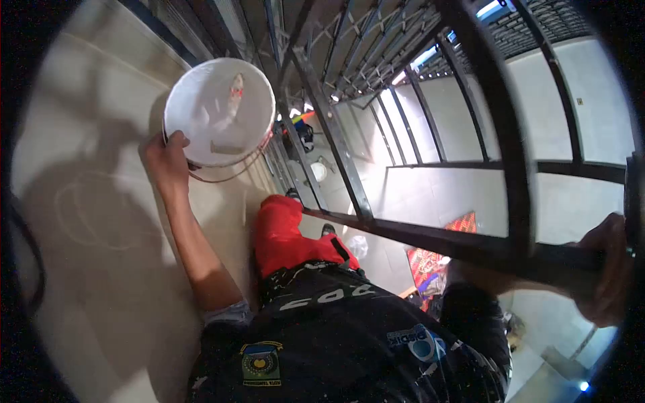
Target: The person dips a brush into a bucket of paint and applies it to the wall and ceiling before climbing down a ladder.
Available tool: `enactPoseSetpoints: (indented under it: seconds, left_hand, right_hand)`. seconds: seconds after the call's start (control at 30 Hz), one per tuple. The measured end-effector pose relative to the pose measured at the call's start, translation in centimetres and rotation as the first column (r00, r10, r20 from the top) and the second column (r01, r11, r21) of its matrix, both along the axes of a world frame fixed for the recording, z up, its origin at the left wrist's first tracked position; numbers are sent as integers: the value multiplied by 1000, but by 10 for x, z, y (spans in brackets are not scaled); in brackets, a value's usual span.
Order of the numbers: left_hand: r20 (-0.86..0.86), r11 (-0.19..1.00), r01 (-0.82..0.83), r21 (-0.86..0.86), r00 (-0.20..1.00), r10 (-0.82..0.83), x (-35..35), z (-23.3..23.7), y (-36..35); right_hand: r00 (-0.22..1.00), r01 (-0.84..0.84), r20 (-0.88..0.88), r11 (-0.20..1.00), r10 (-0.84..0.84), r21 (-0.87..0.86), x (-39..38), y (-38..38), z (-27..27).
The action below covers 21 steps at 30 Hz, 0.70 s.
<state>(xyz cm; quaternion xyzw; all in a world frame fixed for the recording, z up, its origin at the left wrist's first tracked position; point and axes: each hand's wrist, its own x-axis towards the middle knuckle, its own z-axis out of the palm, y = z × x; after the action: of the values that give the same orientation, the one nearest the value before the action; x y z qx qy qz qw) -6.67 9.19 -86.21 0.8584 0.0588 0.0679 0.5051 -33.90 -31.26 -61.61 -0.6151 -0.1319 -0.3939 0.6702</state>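
Note:
My left hand (168, 160) grips the near rim of a white bucket (191, 104), thumb over the edge and fingers outside. The bucket tilts its open mouth toward me, and a thin handle hangs below it. Inside lies a long whitish, red-marked object (236, 94) with a flat greyish piece (227, 148) lower down; I cannot make out what they are or whether they join. On the far right, my right hand (608, 269) is wrapped round a dark metal bar of the railing (443, 238).
A pale wall (101, 269) runs close along my left. Dark upright bars and lattice rise ahead and to the right. Far below, beyond the railing, lies a tiled floor (383, 258) with a red patterned sheet (423, 262) and a round white item (318, 172).

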Motion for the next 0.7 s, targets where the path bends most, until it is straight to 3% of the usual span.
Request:
enactPoseSetpoints:
  seconds: [0.13, 0.2, 0.37, 0.43, 0.5, 0.57, 0.6, 0.7]
  left_hand:
    - [-63, 996, -45, -72, 997, 41, -24, -47, 10]
    - [-133, 979, -100, -178, 988, 77, -31, -35, 10]
    - [-13, 965, -192, -179, 981, 193, -36, -36, 2]
    - [-117, 945, -213, -249, 975, 188, -44, -41, -2]
    - [-62, 924, -259, -280, 966, 252, -48, -55, 1]
    - [-8, 913, -212, -347, 975, 224, -58, -64, -2]
    - [101, 921, -98, -378, 984, 146, -51, -86, 10]
    - [240, 952, -33, -305, 964, 110, -21, -96, 5]
  right_hand:
    - [999, 36, 12, 998, -36, -58, 4, 8, -29]
    - [999, 48, 7, 996, -48, -78, 13, 10, -30]
    - [1000, 21, 20, 993, -18, -120, 51, 15, -64]
    - [999, 6, 45, 990, 0, -143, 65, 10, -77]
    - [996, -9, 85, 985, 24, -171, 83, 9, -90]
    - [988, -28, 142, 978, 58, -206, 101, 10, -106]
    - [980, -34, 182, 973, 77, -228, 108, 12, -113]
    - [932, -42, 340, 967, 129, -251, 114, 15, -128]
